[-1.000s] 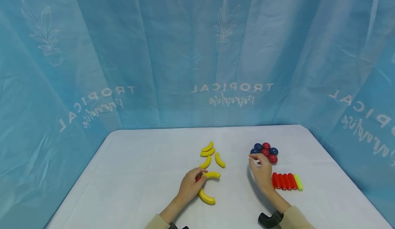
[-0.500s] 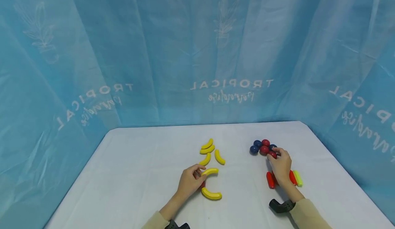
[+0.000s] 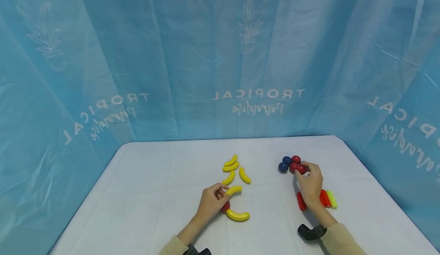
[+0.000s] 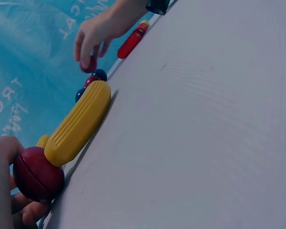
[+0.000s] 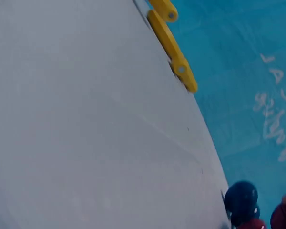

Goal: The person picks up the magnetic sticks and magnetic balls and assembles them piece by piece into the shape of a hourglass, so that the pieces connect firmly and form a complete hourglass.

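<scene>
My left hand [image 3: 211,200] curls its fingers around a glossy red ball [image 4: 37,175] with a seam line, low over the white table. One toy banana [image 3: 234,189] lies at its fingertips, and another curved toy banana [image 3: 238,215] lies just in front of the ball. At the right, my right hand [image 3: 311,181] pinches a red ball [image 3: 301,169] between thumb and fingers, at the edge of a cluster of balls. That ball overlaps a second red ball [image 3: 293,167] in the head view; the left wrist view shows it above the cluster.
Several more toy bananas [image 3: 230,166] lie beyond the left hand. Dark blue balls [image 3: 283,167] and a red ball [image 3: 296,159] fill out the cluster. Under the right wrist, red sticks [image 3: 324,198] lie in a row beside a yellow-green stick [image 3: 332,199]. A blue curtain [image 3: 220,56] stands behind.
My right hand has moved right to the near red ball, now pinches it and has shifted it slightly left. The front banana has turned and slid right. The left hand stays nearly in place.
</scene>
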The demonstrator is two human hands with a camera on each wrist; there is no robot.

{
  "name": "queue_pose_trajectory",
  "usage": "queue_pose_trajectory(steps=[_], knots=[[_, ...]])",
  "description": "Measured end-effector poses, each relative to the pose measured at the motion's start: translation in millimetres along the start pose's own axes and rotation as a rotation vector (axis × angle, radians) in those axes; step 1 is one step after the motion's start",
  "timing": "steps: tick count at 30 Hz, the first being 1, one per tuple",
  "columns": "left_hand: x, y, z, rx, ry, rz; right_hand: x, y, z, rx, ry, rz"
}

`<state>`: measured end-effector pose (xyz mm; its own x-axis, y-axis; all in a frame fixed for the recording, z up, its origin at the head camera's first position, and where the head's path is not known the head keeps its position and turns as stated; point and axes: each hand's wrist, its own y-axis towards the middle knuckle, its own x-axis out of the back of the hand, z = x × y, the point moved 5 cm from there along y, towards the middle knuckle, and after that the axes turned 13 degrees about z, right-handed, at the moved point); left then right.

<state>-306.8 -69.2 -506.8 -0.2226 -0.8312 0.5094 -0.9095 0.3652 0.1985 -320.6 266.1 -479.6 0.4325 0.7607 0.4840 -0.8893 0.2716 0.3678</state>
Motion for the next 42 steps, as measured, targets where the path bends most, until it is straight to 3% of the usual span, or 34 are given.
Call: queue_pose_trajectory(steps=[5, 13, 18, 23, 29, 37, 39, 42], knots=[[1.1, 2.9, 2.7, 0.001, 0.022, -0.001, -19.2, -7.1, 26.3, 0.168, 0.071, 0.061], [-3.2, 2.1, 1.3, 0.013, 0.019, 0.025, -65.9, -34.2, 38.2, -0.014, 0.222, 0.368], [-5.8, 2.1, 2.1, 0.013, 0.024, 0.022, -92.0, -43.8, 43.3, 0.032, 0.322, 0.492], [-9.1, 3.7, 1.4, 0.016, 0.044, 0.04, -107.4, -51.4, 50.8, 0.083, 0.35, 0.603], [-8.9, 1.1, -0.5, 0.021, 0.068, 0.063, -115.7, -55.8, 52.4, 0.094, 0.337, 0.639], [-7.0, -3.3, -2.0, -0.007, 0.106, 0.114, -129.3, -65.9, 62.5, 0.247, 0.317, 0.77], [-6.9, -2.6, -1.9, -0.031, 0.122, 0.118, -130.2, -65.2, 67.0, 0.278, 0.301, 0.757], [-7.2, -0.6, -2.1, -0.061, 0.151, 0.12, -126.3, -57.5, 72.5, 0.322, 0.261, 0.621]])
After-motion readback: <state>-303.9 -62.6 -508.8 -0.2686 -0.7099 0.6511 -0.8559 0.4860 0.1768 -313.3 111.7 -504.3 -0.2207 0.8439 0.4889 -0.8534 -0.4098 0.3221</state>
